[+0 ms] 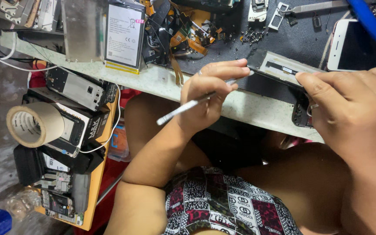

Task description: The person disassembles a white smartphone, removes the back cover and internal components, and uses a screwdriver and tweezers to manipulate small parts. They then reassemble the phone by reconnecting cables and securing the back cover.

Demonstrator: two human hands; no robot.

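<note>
Seated at a cluttered repair bench (pixel 162 82), a person works on an opened phone body (pixel 283 72) at the table's front edge. Left hand (pixel 209 93) has its fingers pinched together on a slim silver tool (pixel 188 106), the tip touching the phone's end. Right hand (pixel 349 104) clamps the phone from the other side, fingers closed over it. Back cover looks already off, and the inside lies exposed. Loose screws (pixel 252 35), flex cables (pixel 188 32) and a battery (pixel 125 37) sit nearby; reassembly appears undone.
</note>
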